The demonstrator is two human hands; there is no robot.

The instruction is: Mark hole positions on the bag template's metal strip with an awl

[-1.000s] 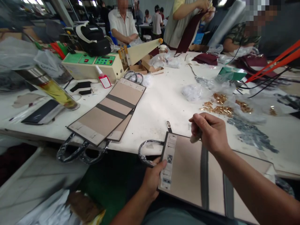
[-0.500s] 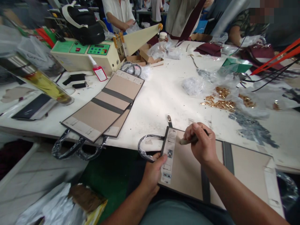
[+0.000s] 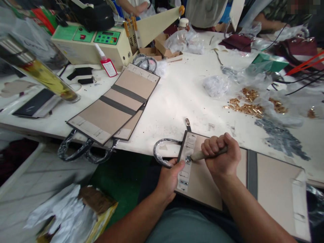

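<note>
head view: the tan bag panel [image 3: 202, 179] lies across the lap and table edge [image 3: 141, 148], its near end pinched by the left hand [image 3: 168, 177]. right hand [image 3: 221, 157] is now fisted round a wooden-handled tool [image 3: 206, 154], tip down on the metal fitting [image 3: 188, 159] by the left thumb; half a second ago it hovered higher. beyond the right knuckles, brass bits [image 3: 246, 108]; left of the hands, stacked panels [image 3: 113, 104].

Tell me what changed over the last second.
The right hand came down from above the panel and set the tool tip on the fitting at its left edge. The left hand stays gripping that edge.
</note>
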